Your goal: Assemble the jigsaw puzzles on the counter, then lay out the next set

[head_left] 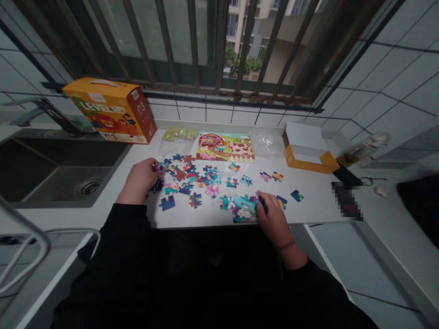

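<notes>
My left hand [139,180] rests at the left end of a scattered heap of colourful jigsaw pieces [185,176], pinching a small purple piece [157,167] between its fingers. My right hand [272,217] sits at the right edge of a joined section of puzzle showing white rabbits [242,209], holding a dark piece [262,204] against it. Several loose pieces lie apart to the right of that section. A printed farm picture [225,147] with a red barn lies flat behind the pieces.
An orange "Level Up" puzzle box [109,110] stands at the back left of the white counter [308,205], beside a steel sink [58,169]. Plastic bags lie at the back, an open white-and-orange box [308,148] sits right, and a barred window rises behind.
</notes>
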Action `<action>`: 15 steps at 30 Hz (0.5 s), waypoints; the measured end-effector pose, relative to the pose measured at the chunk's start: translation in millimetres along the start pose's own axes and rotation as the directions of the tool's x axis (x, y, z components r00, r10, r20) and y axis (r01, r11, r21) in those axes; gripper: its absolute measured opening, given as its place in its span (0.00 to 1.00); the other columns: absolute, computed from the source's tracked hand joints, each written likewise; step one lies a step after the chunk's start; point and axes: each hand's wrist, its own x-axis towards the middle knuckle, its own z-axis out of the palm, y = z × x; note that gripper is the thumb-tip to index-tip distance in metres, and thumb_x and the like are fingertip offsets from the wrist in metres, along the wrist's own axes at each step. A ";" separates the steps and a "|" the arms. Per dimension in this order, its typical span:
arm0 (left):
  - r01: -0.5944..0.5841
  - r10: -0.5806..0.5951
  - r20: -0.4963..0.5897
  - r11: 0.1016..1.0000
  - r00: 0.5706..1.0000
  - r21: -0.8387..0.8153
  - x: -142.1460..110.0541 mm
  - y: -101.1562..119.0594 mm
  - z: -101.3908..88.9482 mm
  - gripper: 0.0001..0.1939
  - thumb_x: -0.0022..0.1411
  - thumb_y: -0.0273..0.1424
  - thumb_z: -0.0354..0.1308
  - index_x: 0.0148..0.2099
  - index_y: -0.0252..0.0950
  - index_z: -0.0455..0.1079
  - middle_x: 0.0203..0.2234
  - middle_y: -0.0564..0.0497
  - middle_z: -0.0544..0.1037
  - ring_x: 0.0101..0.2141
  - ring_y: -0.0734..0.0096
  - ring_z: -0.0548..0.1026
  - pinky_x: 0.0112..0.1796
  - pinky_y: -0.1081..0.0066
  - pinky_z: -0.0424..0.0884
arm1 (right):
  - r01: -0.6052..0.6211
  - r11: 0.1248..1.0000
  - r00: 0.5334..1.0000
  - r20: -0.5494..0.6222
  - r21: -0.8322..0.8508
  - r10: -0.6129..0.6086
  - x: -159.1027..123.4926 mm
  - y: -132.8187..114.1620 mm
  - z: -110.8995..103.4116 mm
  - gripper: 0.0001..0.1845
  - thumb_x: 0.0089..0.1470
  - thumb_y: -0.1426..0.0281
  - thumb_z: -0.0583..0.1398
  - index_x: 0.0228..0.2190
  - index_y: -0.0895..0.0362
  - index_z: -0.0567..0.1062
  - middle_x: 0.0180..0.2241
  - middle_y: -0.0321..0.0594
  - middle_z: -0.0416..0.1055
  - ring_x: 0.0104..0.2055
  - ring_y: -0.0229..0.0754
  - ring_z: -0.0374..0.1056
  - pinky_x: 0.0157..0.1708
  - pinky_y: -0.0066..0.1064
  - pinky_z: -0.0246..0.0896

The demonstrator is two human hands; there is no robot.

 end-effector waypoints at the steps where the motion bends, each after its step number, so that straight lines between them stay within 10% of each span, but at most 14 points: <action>1: -0.008 0.007 -0.018 1.000 1.000 -0.022 -5.4 9.1 1.9 0.09 0.69 0.30 0.61 0.51 0.35 0.73 0.39 0.49 0.80 0.45 0.58 0.79 0.51 0.63 0.72 | -0.036 0.997 0.998 -0.054 0.070 0.040 1.3 3.1 -4.8 0.24 0.72 0.63 0.53 0.60 0.59 0.76 0.58 0.56 0.76 0.60 0.54 0.71 0.62 0.50 0.68; 5: -0.209 0.237 0.105 0.950 0.966 -0.231 -43.7 72.4 21.0 0.16 0.76 0.36 0.54 0.62 0.43 0.69 0.39 0.50 0.81 0.41 0.60 0.80 0.47 0.63 0.75 | -0.142 0.955 0.982 -0.087 0.259 0.170 4.5 -2.1 -21.1 0.23 0.70 0.55 0.57 0.55 0.56 0.79 0.51 0.53 0.80 0.49 0.51 0.76 0.54 0.46 0.73; 11: -0.490 0.719 0.191 0.618 0.668 -0.614 -115.6 177.2 75.1 0.24 0.71 0.29 0.58 0.67 0.44 0.66 0.42 0.50 0.83 0.42 0.60 0.83 0.47 0.65 0.77 | -0.173 0.873 0.947 0.320 0.457 0.020 12.4 -31.6 -19.1 0.26 0.61 0.52 0.68 0.56 0.52 0.80 0.43 0.41 0.82 0.38 0.44 0.76 0.41 0.36 0.73; 15: -0.409 0.577 0.076 0.661 0.814 -0.629 -128.8 195.7 103.9 0.27 0.69 0.29 0.62 0.67 0.41 0.64 0.47 0.47 0.83 0.43 0.62 0.85 0.46 0.65 0.80 | -0.248 0.886 0.922 0.375 0.392 0.092 29.5 -17.4 -19.3 0.22 0.61 0.48 0.67 0.42 0.53 0.83 0.27 0.34 0.75 0.29 0.41 0.69 0.30 0.31 0.65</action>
